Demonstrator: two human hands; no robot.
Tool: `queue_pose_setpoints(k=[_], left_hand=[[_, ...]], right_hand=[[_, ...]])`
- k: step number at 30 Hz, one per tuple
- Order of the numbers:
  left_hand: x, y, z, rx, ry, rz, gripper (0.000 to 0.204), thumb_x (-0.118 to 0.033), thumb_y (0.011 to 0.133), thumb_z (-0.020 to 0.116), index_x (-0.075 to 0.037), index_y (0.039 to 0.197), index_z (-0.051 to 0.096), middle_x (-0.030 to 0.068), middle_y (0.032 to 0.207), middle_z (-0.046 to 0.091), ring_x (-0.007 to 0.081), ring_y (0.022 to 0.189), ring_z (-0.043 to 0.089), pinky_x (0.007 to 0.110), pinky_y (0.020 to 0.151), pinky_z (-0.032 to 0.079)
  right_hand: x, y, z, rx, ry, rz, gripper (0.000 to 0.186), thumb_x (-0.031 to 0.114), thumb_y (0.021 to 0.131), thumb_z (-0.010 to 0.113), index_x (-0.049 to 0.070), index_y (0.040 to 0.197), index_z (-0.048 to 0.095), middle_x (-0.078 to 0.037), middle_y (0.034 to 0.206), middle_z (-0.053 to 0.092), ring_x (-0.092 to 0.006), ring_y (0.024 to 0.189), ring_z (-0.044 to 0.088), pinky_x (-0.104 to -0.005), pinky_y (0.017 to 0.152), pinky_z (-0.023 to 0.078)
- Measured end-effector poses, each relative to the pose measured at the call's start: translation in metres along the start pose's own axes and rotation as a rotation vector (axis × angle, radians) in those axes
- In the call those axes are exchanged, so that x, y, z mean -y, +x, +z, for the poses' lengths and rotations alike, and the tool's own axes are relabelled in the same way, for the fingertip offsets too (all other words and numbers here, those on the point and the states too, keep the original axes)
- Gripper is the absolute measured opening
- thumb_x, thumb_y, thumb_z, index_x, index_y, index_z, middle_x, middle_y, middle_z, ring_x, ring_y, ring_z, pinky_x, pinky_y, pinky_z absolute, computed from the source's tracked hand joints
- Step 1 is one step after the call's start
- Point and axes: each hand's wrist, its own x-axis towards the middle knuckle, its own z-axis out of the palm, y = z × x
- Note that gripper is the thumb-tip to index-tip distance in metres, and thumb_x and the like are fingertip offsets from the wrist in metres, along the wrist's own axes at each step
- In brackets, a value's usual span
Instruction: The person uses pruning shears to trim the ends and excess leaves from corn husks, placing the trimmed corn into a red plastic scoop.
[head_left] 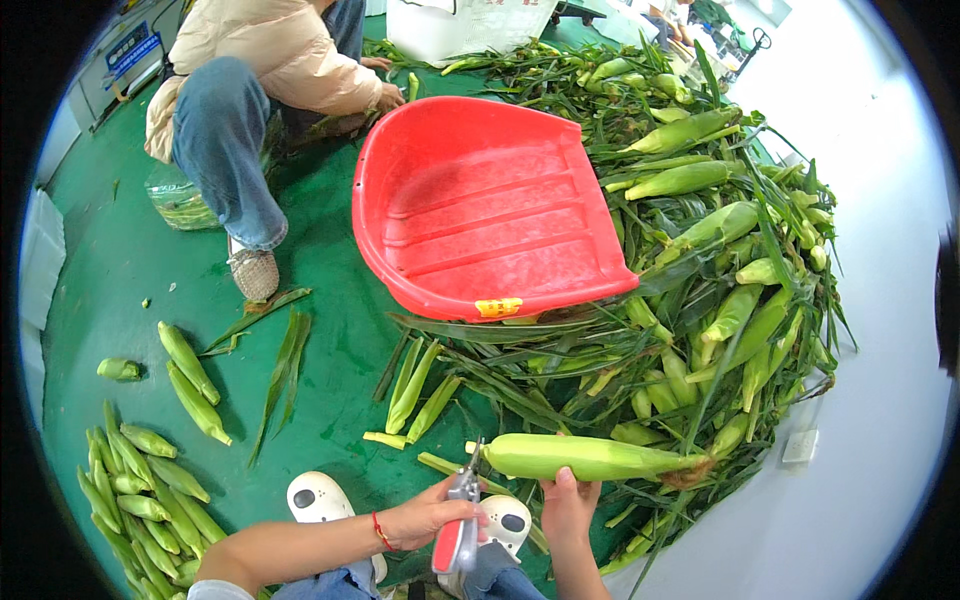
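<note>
Pruning shears [464, 505] with grey and red handles are gripped in my left hand [428, 515], which wears a red cord bracelet. Their blades point up beside the pale stalk stub of an ear of corn in its green husk; I cannot tell whether they close on the stub. My right hand [570, 505] grips this ear of corn [590, 457] from below. The ear lies nearly level, its brown silk end to the right. Leaves and husked ears lie just behind it.
A red plastic scoop [490, 215] rests against a large heap of corn and leaves [720, 290]. Many ears [150, 500] lie at the lower left, with two more [195, 385] nearby. A person in a beige jacket [255, 60] crouches at the upper left. A white wall [870, 300] stands at right.
</note>
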Motion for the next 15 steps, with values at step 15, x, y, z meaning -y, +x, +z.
queue_pose_setpoints(k=[15], left_hand=[[-0.046, -0.005, -0.023, 0.037, 1.302, 0.396, 0.090, -0.031, 0.071, 0.066, 0.003, 0.137, 0.017, 0.0326, 0.122, 0.041, 0.0433, 0.116, 0.043, 0.043, 0.099, 0.036]], right_hand=[[0.040, 0.012, -0.004, 0.551, -1.108, 0.147, 0.072, 0.029, 0.071, 0.075, 0.003, 0.129, 0.042, -0.016, 0.113, 0.058, -0.0258, 0.105, 0.058, -0.0350, 0.091, 0.044]])
